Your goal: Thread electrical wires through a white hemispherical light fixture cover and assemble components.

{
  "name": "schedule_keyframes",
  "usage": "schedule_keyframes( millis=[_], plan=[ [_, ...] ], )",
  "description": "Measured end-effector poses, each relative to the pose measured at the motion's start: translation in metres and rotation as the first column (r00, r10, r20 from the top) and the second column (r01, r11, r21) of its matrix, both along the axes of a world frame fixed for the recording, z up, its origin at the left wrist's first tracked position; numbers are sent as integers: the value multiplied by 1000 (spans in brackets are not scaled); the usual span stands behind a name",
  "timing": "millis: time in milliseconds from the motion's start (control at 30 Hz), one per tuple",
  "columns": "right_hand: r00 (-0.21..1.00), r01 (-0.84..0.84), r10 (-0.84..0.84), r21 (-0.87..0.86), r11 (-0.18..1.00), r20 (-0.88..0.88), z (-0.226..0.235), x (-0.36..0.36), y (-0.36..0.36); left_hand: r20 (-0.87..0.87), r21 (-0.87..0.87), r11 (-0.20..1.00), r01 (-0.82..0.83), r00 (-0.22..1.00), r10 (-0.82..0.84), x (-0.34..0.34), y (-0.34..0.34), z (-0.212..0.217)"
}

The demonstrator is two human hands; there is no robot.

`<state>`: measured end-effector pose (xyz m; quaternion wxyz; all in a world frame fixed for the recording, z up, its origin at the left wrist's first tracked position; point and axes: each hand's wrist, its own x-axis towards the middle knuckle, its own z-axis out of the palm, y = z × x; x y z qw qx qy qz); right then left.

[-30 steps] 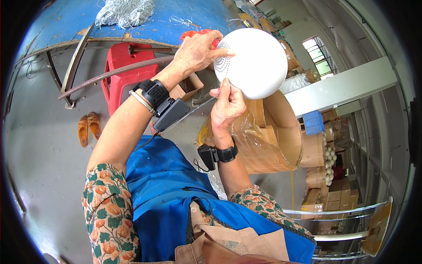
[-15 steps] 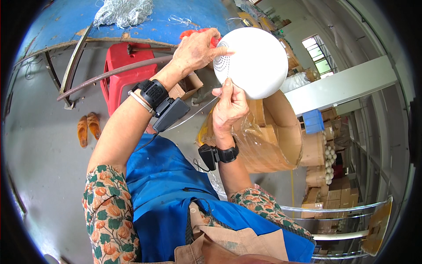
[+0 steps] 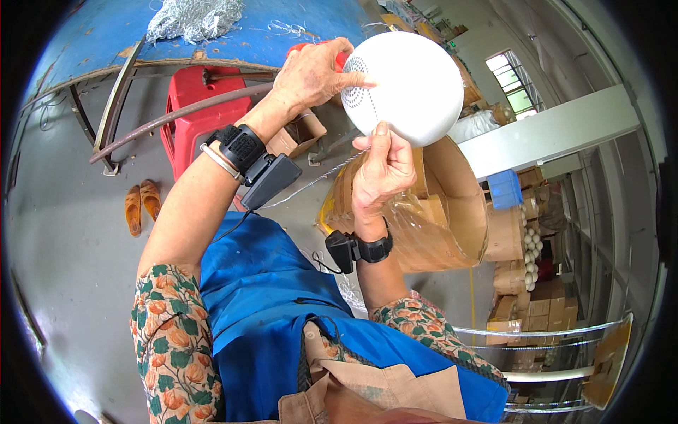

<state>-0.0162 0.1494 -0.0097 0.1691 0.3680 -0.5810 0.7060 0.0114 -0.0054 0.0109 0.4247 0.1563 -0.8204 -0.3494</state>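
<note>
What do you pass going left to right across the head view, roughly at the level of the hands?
Pair of orange sandals → red plastic stool → left hand → white round disc → blue box.

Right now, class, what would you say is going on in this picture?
A person holds a white dome-shaped part up in both bare hands. The left hand grips its perforated edge from the far side, while the right hand pinches a thin wire just beneath it. Below the hands sits an open cardboard box lined with clear plastic. A red plastic stool stands on the grey floor to the left.
</note>
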Motion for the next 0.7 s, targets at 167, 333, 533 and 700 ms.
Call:
schedule_keyframes(
  millis=[167, 333, 533, 700],
  plan=[
    [1000, -11, 11, 23, 1000, -8, -15, -12, -1, -45, 25, 1000, 6, 999, -4, -5, 0, -4],
    [999, -36, 36, 10, 999, 27, -20, -16, -4, -18, 36, 999, 6, 1000, -5, -6, 2, -1],
    [999, -15, 13, 50, 999, 34, -20, -14, -5, -20, 2, 1000, 29, 999, -29, -8, 2, -5],
    [999, -14, 13, 57, 998, 30, -21, -14, -5, 7, -25, 988, 154, 988, -153, -6, -1, -3]
  ],
)
